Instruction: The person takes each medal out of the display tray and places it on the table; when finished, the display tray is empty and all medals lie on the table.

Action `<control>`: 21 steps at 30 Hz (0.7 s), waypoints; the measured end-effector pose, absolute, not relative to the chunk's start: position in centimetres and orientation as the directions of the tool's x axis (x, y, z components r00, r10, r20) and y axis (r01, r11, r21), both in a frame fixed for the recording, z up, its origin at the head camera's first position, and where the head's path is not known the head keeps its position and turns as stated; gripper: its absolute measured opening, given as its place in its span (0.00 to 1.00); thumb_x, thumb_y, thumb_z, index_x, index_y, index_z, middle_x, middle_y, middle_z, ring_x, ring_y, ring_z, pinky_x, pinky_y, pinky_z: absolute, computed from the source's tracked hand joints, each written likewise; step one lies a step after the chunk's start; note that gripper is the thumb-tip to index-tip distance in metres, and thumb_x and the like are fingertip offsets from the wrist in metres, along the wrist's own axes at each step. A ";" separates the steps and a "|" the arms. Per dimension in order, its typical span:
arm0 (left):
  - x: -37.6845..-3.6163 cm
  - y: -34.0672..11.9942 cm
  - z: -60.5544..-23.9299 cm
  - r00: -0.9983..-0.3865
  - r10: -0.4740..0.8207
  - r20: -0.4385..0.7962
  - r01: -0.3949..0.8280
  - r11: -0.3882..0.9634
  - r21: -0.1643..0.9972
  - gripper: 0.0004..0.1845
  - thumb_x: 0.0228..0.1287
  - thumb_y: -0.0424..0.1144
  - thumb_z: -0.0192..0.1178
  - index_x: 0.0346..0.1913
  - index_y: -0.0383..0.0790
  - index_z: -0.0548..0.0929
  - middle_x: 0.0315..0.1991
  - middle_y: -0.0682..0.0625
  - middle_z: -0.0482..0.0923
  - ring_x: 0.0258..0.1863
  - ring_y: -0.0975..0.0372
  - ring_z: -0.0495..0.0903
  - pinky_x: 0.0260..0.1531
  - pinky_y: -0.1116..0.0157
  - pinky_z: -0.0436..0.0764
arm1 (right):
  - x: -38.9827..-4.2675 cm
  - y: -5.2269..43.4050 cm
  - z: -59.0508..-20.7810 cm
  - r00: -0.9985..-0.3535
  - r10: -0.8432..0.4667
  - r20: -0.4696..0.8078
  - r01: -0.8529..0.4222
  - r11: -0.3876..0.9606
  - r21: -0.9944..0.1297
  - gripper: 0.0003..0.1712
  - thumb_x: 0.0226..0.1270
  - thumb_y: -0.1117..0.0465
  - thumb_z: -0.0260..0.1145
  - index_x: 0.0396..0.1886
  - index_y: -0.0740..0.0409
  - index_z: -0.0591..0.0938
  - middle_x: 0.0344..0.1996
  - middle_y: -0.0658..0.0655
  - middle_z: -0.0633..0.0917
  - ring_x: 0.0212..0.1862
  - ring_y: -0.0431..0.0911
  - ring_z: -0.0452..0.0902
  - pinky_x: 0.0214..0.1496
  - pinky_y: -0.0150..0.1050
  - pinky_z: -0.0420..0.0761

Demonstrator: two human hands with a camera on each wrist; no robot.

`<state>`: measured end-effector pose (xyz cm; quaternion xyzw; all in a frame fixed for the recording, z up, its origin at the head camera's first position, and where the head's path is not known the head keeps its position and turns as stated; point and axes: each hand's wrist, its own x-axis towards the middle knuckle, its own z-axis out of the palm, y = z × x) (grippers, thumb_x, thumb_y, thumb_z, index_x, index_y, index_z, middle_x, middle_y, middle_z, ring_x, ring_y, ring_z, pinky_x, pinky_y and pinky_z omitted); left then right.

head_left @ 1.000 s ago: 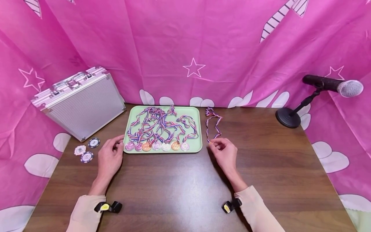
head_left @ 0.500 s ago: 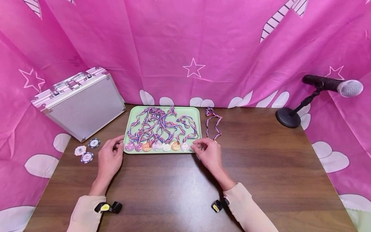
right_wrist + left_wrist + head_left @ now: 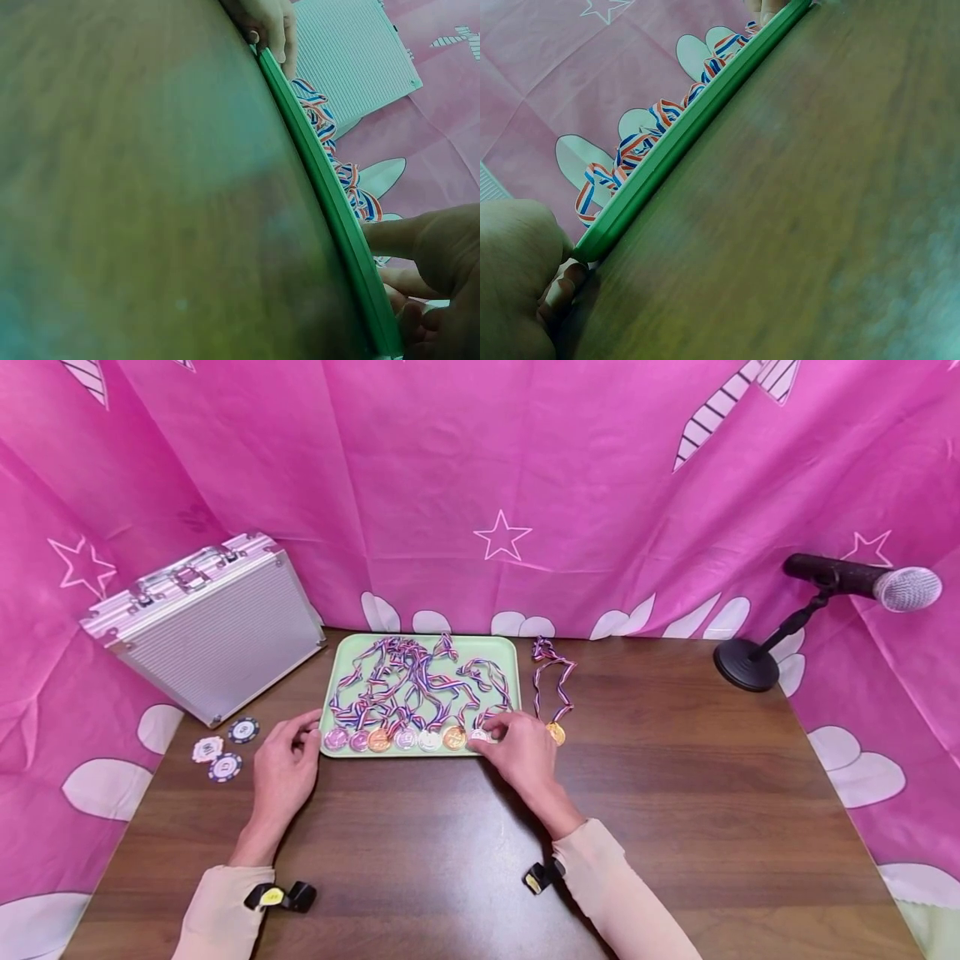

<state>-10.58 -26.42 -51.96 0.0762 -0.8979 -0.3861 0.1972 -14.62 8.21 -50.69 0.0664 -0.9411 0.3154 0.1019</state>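
Note:
A pale green tray (image 3: 420, 753) carries a row of silver- and bronze-coloured medals along its near side, their striped ribbons (image 3: 420, 681) heaped behind them. At its left edge my left hand (image 3: 287, 764) holds the rim, thumb near the corner and fingers curled beside it. My right hand (image 3: 525, 756) reaches over the right front rim. Its thumb and forefinger stand apart around the rightmost silver medal (image 3: 477, 737), which lies flat in the tray. A gold-coloured medal (image 3: 556, 732) rests on the table right of the tray, partly behind the right hand, its ribbon laid out behind it.
A silver aluminium case (image 3: 225, 618) stands at the back left, with poker chips (image 3: 225, 767) on the table before it. On the right is a microphone (image 3: 847, 577) on a black stand (image 3: 746, 666). A pink curtain (image 3: 450, 485) hangs right behind the table.
My right hand has let go of the gold-coloured medal outside the tray and moved left to the rightmost silver medal. The left hand and the tray have stayed in place.

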 end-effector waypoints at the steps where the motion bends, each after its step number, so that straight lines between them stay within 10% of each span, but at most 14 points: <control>1: -10.6 -26.4 -52.0 -0.911 -0.290 0.294 0.014 0.689 0.725 0.16 0.80 0.32 0.63 0.65 0.38 0.90 0.48 0.41 0.87 0.40 0.58 0.77 0.39 0.71 0.66 | -14.9 8.2 -51.1 -0.974 -0.054 0.222 -0.177 0.791 -0.586 0.18 0.49 0.41 0.91 0.34 0.42 0.95 0.26 0.42 0.87 0.31 0.45 0.84 0.32 0.47 0.78; 10: -10.6 -26.3 -52.0 -0.918 -0.288 0.274 0.003 0.684 0.729 0.17 0.81 0.33 0.62 0.65 0.37 0.89 0.49 0.40 0.86 0.41 0.57 0.77 0.39 0.70 0.66 | -16.3 8.6 -54.1 -0.982 -0.020 0.188 -0.134 0.776 -0.616 0.18 0.49 0.42 0.91 0.31 0.36 0.88 0.26 0.35 0.85 0.30 0.40 0.81 0.31 0.43 0.74; 21: -10.6 -26.3 -51.9 -0.917 -0.295 0.269 -0.007 0.685 0.729 0.17 0.81 0.33 0.61 0.65 0.37 0.90 0.49 0.40 0.86 0.40 0.57 0.76 0.38 0.70 0.67 | -14.7 10.0 -47.9 -0.993 0.022 0.116 -0.097 0.400 -0.911 0.02 0.66 0.68 0.80 0.36 0.63 0.93 0.27 0.57 0.92 0.24 0.35 0.80 0.30 0.30 0.79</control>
